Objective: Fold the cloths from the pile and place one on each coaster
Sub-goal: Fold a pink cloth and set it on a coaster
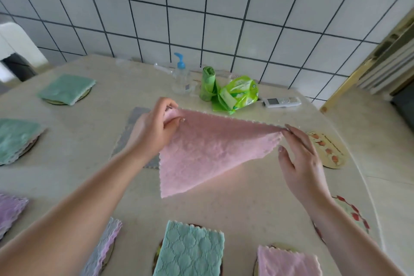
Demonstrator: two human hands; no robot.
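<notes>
Pink cloth (208, 152) is hanging in the air above the worktop (257, 197), stretched by its top edge between two hands. The left hand (154, 127) is pinching one top corner, fingers and thumb curled round the scalloped hem. The right hand (300, 159) is meeting the opposite corner with its fingers held nearly straight; whether that grip is actually nipping the fabric I cannot tell. Below the two grips the cloth is drooping to a point.

Behind the left hand a grey cloth (132, 132) is lying flat. Just beyond the right hand a flowered coaster (329, 152) is sitting bare, and another bare coaster (354, 213) is showing beside the right forearm. Nearer than the hands, folded cloths are resting on coasters: a green one (190, 251), a pink one (289, 262) and a grey-lilac one (103, 251). Out past the left hand two more green folded cloths (67, 88) (18, 139) are covering coasters. Beyond the grips a pump bottle (181, 76), a green roll (207, 83), a wipes packet (242, 92) and a remote (282, 102) are standing against the tiled wall (224, 18).
</notes>
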